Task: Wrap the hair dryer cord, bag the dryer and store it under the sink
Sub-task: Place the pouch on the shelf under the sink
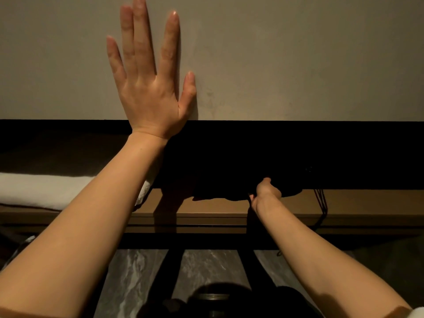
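Observation:
My left hand lies flat on the beige countertop, fingers spread, holding nothing. Below the counter's dark front edge, my right hand reaches onto a wooden shelf and grips a black bag that rests in the dark space there. The bag's drawstring cords hang over the shelf front at the right. The hair dryer itself is hidden, and I cannot tell whether it is inside the bag.
A folded white towel lies on the same shelf at the left. Black frame bars run below the shelf over a grey marbled floor. A dark round object sits at the bottom centre.

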